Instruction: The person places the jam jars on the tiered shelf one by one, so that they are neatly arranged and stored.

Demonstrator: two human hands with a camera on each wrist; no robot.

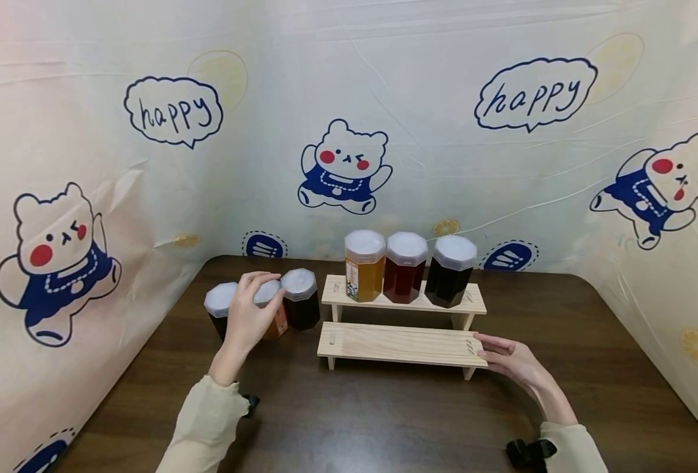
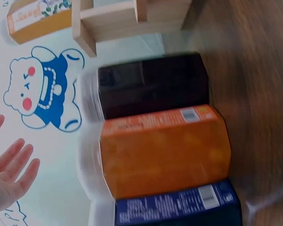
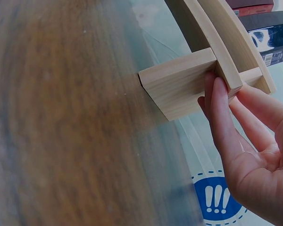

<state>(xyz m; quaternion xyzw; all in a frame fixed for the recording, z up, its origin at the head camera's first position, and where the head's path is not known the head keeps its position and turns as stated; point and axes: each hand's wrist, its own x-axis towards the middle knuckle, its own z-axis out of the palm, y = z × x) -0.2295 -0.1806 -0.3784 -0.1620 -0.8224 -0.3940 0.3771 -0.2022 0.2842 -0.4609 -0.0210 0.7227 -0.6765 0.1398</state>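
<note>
My left hand (image 1: 250, 314) hovers above the left group of jars, fingers loosely spread and holding nothing. Beneath and beside it stand a dark jar with a blue label (image 2: 174, 205), an orange jar (image 2: 165, 157) and another dark jar (image 2: 153, 87), all with white lids. In the left wrist view the fingers (image 2: 23, 162) are apart from the lids. At the other side, my right hand (image 1: 517, 361) pinches the right end of the lower board of a two-tier wooden stand (image 1: 396, 341), thumb above and fingers underneath.
On the upper tier stand an amber jar (image 1: 368, 279), a dark red jar (image 1: 404, 281) and a nearly black jar (image 1: 447, 284), each with a white lid. A printed curtain (image 1: 432, 157) hangs behind the brown wooden table (image 1: 349, 414).
</note>
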